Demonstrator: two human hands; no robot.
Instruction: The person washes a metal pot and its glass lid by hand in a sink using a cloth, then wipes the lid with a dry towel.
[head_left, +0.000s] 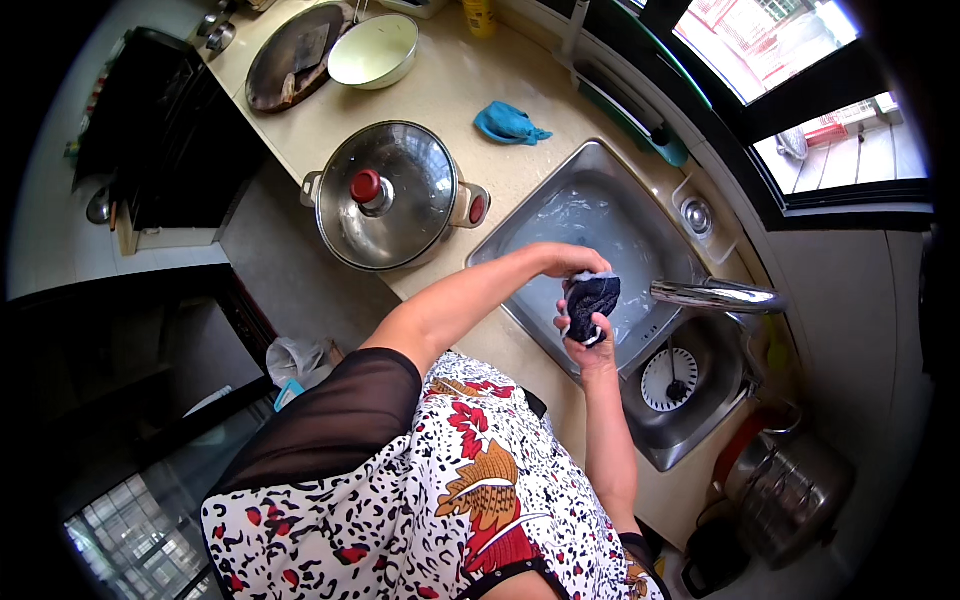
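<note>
A dark, wet cloth (592, 306) with white edging and a pale foamy top is held over the large sink basin (517, 296). My right hand (589, 349) grips it from below, the thumb on its near face and fingers round its left side. At the cloth's upper end my left hand (574, 260) is bent over with its fingertips on the pale edge, partly hidden behind it. Cloudy water (585, 214) with light ripples fills part of the basin beneath. The chrome faucet (716, 295) reaches over the basin just right of the cloth.
A lidded pot (409, 225) stands left of the sink. Beyond lie a blue cloth (508, 124), a pale green bowl (375, 52), and a round chopping board (274, 75) with a cleaver (311, 49). The smaller basin (652, 431) holds a white strainer (656, 386).
</note>
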